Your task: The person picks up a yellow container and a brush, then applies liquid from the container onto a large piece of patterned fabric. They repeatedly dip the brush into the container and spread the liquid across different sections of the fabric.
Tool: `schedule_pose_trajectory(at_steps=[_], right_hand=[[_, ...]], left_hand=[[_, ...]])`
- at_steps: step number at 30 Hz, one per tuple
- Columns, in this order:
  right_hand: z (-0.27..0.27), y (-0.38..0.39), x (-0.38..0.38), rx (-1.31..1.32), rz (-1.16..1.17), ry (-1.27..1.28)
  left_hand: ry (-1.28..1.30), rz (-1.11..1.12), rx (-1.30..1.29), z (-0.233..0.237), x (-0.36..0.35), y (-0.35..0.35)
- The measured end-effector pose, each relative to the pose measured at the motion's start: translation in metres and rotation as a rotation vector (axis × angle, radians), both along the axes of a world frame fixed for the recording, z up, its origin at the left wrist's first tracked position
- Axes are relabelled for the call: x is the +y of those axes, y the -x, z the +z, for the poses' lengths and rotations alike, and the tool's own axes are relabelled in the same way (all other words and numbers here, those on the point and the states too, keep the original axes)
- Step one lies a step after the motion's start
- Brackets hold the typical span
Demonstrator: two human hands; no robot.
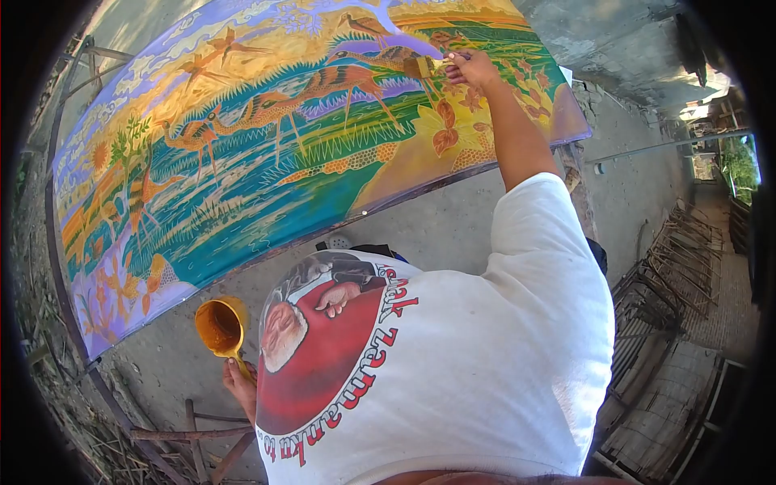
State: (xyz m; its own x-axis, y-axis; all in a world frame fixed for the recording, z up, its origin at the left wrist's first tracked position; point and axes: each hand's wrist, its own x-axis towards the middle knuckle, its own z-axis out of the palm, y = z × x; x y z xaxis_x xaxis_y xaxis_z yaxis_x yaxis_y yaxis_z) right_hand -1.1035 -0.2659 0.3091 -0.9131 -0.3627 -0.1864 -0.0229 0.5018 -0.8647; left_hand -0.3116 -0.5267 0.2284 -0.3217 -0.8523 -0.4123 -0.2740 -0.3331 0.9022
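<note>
A large painted cloth [242, 218] with birds, leaves and water in teal, orange, yellow and lilac is stretched before me. My right hand [472, 69] is closed round the handle of a wide flat paintbrush [420, 68]. Its bristles lie over a bird figure in the upper right part of the cloth. Low at the left, my left hand [241, 385] grips the handle of a yellow dipper [221, 326]. Orange-brown colour coats the inside of the dipper, which is held apart from the cloth's near edge.
The cloth is held along its edges by a wooden frame [65, 267]. A wooden stand [194, 436] is at the lower left. Wooden racks [671, 267] stand to the right on the concrete floor [622, 202], and a thin pole [647, 150] reaches toward the cloth's right corner.
</note>
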Motion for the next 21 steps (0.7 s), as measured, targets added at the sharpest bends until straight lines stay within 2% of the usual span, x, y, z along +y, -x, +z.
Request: schedule_pose_trajectory(at_steps=[4,6,8,10,18,21], right_hand=[[-0.016,-0.003,0.044,-0.092,-0.104,0.077],[-0.031,-0.009,0.055,-0.263,-0.191,0.337],[-0.043,-0.011,0.051,-0.287,-0.199,0.396],[-0.048,-0.017,0.038,-0.329,-0.177,0.491],[-0.068,-0.05,-0.05,-0.261,-0.184,0.569],[-0.07,-0.06,-0.083,-0.325,-0.234,0.545]], left_hand=[[-0.009,0.026,0.01,-0.006,0.004,-0.001],[-0.022,0.044,0.005,-0.012,0.005,-0.002],[-0.022,0.043,-0.001,-0.02,0.004,-0.006],[-0.05,0.053,0.02,-0.018,0.005,-0.002],[-0.07,0.016,0.005,-0.002,0.003,0.012],[-0.061,-0.019,0.007,-0.002,0.005,0.013]])
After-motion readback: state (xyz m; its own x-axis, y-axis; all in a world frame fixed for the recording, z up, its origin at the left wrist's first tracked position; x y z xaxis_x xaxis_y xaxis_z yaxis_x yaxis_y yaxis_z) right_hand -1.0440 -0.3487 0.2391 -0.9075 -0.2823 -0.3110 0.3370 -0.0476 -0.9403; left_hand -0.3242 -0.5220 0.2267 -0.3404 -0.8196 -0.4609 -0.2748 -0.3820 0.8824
